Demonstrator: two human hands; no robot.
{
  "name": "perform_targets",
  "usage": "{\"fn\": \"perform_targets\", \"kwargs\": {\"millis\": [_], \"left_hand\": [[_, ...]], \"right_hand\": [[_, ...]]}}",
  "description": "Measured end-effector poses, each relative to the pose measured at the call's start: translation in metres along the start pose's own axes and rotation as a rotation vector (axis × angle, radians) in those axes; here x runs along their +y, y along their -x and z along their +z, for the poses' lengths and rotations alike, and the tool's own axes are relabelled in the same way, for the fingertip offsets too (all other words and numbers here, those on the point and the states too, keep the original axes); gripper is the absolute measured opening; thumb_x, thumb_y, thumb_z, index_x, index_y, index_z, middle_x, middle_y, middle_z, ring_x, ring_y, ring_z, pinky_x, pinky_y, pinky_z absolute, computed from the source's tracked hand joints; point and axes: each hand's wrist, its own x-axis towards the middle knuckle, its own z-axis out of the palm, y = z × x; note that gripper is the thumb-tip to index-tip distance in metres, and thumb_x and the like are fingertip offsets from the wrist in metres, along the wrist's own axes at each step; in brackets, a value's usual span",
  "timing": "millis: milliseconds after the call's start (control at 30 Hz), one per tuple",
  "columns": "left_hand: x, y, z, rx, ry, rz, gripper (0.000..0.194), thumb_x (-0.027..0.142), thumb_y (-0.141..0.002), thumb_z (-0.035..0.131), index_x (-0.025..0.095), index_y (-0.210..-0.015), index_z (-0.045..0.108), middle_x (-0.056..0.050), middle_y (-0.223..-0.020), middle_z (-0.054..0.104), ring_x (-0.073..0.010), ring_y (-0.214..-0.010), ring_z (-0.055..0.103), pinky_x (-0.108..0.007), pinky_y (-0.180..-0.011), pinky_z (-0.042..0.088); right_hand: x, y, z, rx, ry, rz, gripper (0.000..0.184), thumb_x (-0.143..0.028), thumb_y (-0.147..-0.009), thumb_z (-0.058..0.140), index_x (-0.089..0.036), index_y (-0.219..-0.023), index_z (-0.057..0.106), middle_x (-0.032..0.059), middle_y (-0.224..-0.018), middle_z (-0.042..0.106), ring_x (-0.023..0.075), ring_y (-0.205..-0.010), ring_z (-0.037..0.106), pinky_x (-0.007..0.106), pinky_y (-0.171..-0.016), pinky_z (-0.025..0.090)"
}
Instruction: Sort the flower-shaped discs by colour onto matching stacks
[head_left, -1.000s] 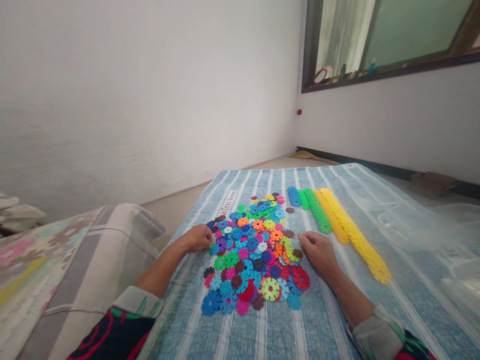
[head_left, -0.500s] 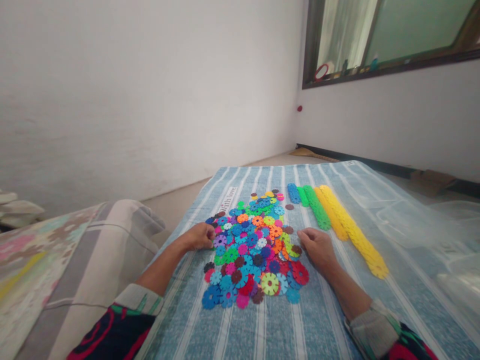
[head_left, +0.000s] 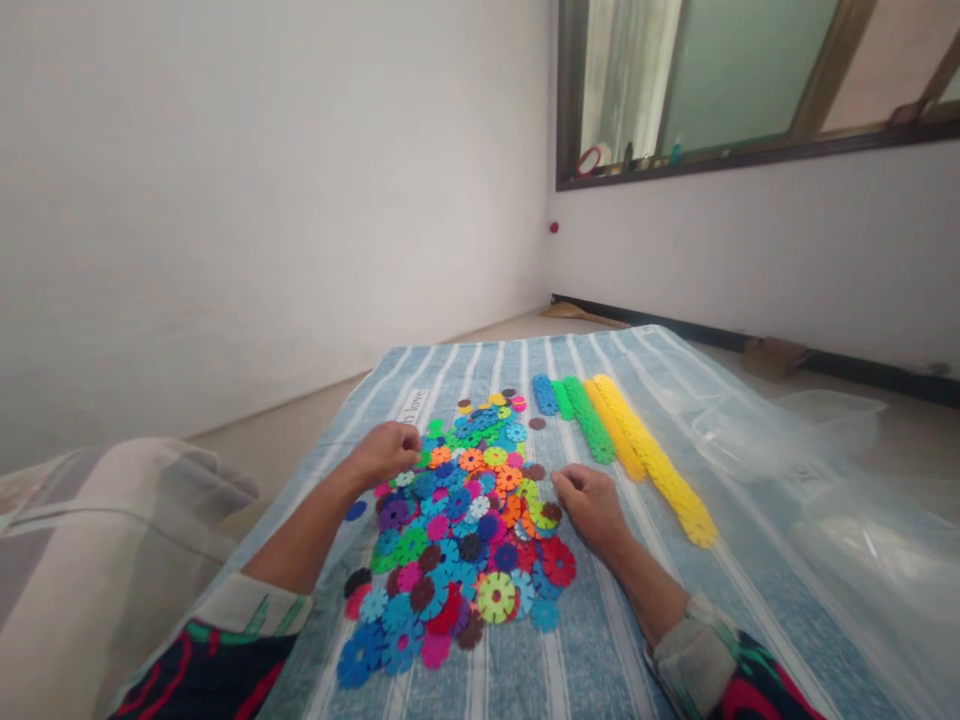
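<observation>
A heap of notched plastic snowflake discs (head_left: 448, 530) in many colours lies spread over the striped cloth between my hands. My left hand (head_left: 386, 452) is over the heap's upper left edge, its fingers curled closed near some green and orange discs; whatever the fingertips hold, if anything, is hidden. Just right of the heap, my right hand (head_left: 589, 500) rests by the cloth with thumb and fingers closed, close to a brown disc (head_left: 534, 471). Inside that hand I cannot see. A lone dark blue disc (head_left: 355, 511) lies beneath my left forearm's right side.
Right of the heap lie joined rows of discs: a long yellow row (head_left: 667, 480), an orange-yellow row (head_left: 616, 440), two green ones (head_left: 590, 425) and a short blue one (head_left: 545, 396). Clear plastic containers (head_left: 757, 440) stand at the right. The striped cloth (head_left: 600, 650) covers the table.
My view has turned right, so the scene sits further left. My left hand has moved up and inward over the heap's upper left. My right hand stays beside the heap.
</observation>
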Motion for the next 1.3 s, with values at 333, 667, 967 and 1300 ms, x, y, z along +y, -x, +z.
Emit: {"fn": "perform_targets", "kwargs": {"millis": [333,667,967,1300], "left_hand": [[0.115,-0.083,0.082,0.038,0.206,0.259,0.011,0.015,-0.067,0.058,0.013,-0.071,0.069,0.001,-0.056,0.061,-0.0130,-0.060,0.058,-0.022,-0.059,0.044],[0.170,-0.127,0.129,0.079,0.205,0.202,0.014,0.012,-0.069,0.061,0.013,-0.077,0.072,-0.003,-0.066,0.068,-0.0150,-0.069,0.062,-0.023,-0.063,0.045],[0.181,-0.131,0.130,0.102,0.127,0.193,0.018,0.007,-0.069,0.058,0.013,-0.078,0.073,-0.008,-0.082,0.072,-0.0175,-0.081,0.064,-0.025,-0.072,0.045],[0.166,-0.118,0.112,0.157,0.103,0.245,0.020,0.012,-0.069,0.057,0.015,-0.078,0.074,-0.003,-0.075,0.071,-0.0165,-0.077,0.064,-0.024,-0.071,0.046]], "right_hand": [[-0.001,-0.001,0.004,0.027,-0.051,-0.014,0.032,-0.038,-0.079,0.050,-0.018,-0.056,0.059,-0.0027,-0.051,0.050,0.0110,-0.052,0.045,0.023,-0.053,0.030],[-0.003,-0.003,0.007,0.011,-0.035,0.015,0.030,-0.037,-0.080,0.050,-0.019,-0.057,0.058,-0.0029,-0.052,0.050,0.0111,-0.053,0.047,0.023,-0.054,0.029],[-0.003,-0.004,0.007,0.005,-0.028,0.031,0.030,-0.036,-0.080,0.051,-0.018,-0.057,0.059,-0.0025,-0.053,0.051,0.0112,-0.054,0.048,0.023,-0.055,0.029],[-0.002,-0.003,0.007,0.004,-0.037,0.018,0.030,-0.037,-0.079,0.050,-0.018,-0.058,0.058,-0.0028,-0.052,0.049,0.0110,-0.053,0.047,0.023,-0.055,0.028]]}}
